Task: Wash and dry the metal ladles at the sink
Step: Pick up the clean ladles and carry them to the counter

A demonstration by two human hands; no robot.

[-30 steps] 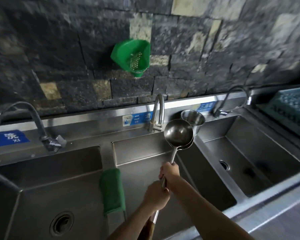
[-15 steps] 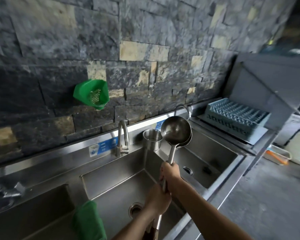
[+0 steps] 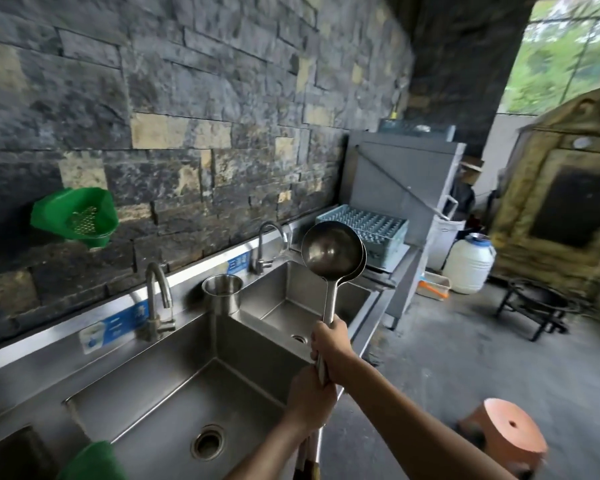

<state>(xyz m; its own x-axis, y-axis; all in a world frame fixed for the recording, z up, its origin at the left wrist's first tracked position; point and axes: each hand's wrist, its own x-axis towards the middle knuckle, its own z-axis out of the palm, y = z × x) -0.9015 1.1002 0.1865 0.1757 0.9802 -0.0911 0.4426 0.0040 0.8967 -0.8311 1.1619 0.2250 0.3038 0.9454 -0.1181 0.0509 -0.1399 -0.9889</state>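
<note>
Head view: right hand [image 3: 330, 344] and left hand [image 3: 310, 396] both clenched on the stacked ladles [image 3: 333, 252], left below right, bowls up above the grip over the sink [image 3: 284, 299] rim. Blue label [image 3: 238, 265] on the splashback reads 三-something, rest blurred. Open floor right of grip.

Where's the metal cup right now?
Head view, centre: the cup stands on the sink ledge between the two basins, right of the middle tap, left of the held ladles.

blue labels [image 3: 238, 265] on sink backsplash, characters blurred
</note>
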